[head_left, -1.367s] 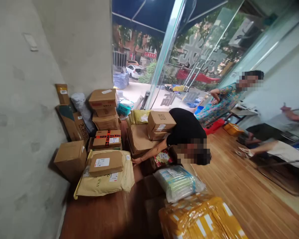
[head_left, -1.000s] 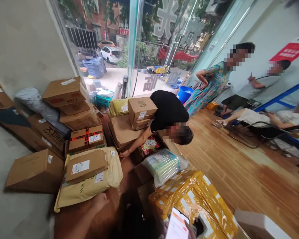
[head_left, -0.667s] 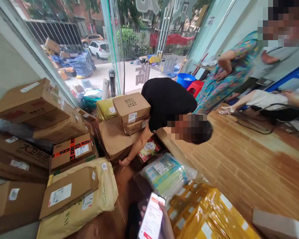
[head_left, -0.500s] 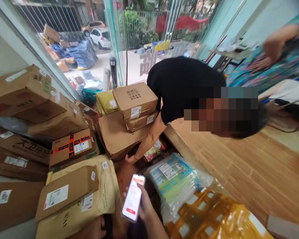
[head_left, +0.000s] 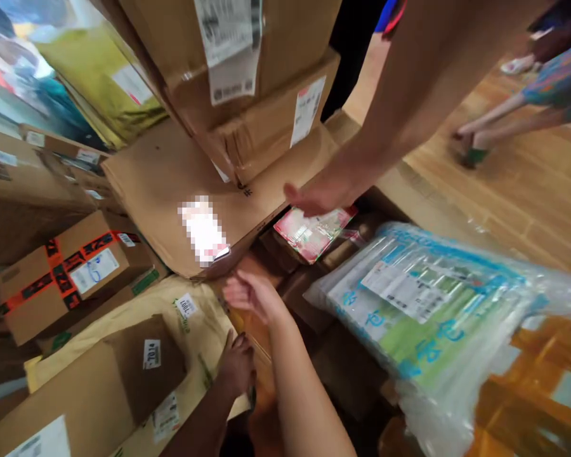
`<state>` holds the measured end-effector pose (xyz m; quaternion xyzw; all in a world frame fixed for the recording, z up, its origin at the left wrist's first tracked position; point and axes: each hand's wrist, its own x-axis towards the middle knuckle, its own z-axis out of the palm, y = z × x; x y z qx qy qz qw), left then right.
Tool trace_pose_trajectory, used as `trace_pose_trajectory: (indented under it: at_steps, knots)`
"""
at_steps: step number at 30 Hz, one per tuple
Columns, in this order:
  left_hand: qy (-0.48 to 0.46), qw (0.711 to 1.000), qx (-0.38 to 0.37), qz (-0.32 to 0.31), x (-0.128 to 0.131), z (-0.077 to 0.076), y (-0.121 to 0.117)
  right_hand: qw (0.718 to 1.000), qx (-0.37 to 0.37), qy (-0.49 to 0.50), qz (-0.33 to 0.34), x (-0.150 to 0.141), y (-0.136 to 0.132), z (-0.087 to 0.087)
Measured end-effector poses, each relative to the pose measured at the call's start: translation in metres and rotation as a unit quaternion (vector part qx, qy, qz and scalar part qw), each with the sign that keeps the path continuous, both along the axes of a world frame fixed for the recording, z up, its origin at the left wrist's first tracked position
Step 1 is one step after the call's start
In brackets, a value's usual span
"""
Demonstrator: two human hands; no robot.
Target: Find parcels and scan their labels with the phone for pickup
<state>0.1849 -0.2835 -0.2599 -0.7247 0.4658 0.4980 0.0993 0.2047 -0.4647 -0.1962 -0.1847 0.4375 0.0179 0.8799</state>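
A lit phone (head_left: 200, 231) lies on the large flat carton (head_left: 157, 181), its screen pixelated. Just below it, and apart from it, my right hand (head_left: 251, 296) reaches in with fingers stretched out, holding nothing. My left hand (head_left: 238, 363) is lower down, its fingers curled at the edge of the pale yellow bag (head_left: 204, 330); whether it grips anything is hidden. A brown package (head_left: 92, 374) labelled 7014 rests on that bag. From the upper right a co-worker's hand (head_left: 314, 197) extends, blurred, over a red-and-white printed box (head_left: 314, 231).
Two cartons (head_left: 266, 143) are stacked on the flat carton. A clear-wrapped parcel (head_left: 409, 304) and an orange-taped package (head_left: 528, 393) lie at right. An orange-and-black-taped box (head_left: 66, 273) is at left. Another person's legs show on the wooden floor (head_left: 495, 209).
My right hand has let go of the phone, which now lies on the flat carton. My left hand has come up beside the yellow bag. The view has moved closer to the parcels.
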Motion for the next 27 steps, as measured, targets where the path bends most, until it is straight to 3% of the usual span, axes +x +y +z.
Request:
trace_pose_trajectory:
  at_steps: [5,8,10,16,19,24,27]
  knots:
    - [0.005,0.997,0.03,-0.067,0.014,-0.016,0.002,0.979,-0.051,0.183,-0.079,-0.096,0.085,-0.108]
    - [0.003,0.993,0.079,-0.082,0.016,-0.015,0.002,0.969,-0.06,0.23,-0.066,-0.115,0.129,-0.16]
    - [0.0,0.992,0.084,-0.092,0.017,-0.013,0.0,0.971,-0.062,0.226,-0.043,-0.114,0.151,-0.18]
    - [0.005,0.991,0.069,-0.115,0.016,-0.012,-0.003,0.993,-0.071,0.087,0.045,-0.102,0.187,-0.192]
    - [-0.01,0.991,0.052,-0.121,0.011,-0.018,0.005,0.993,-0.075,0.065,0.071,-0.104,0.199,-0.198]
    - [-0.068,0.987,-0.096,-0.112,0.003,-0.032,0.026,0.989,-0.073,0.07,0.111,-0.114,0.214,-0.211]
    - [-0.066,0.977,-0.18,-0.098,0.003,-0.037,0.034,0.987,-0.078,0.058,0.13,-0.117,0.218,-0.211]
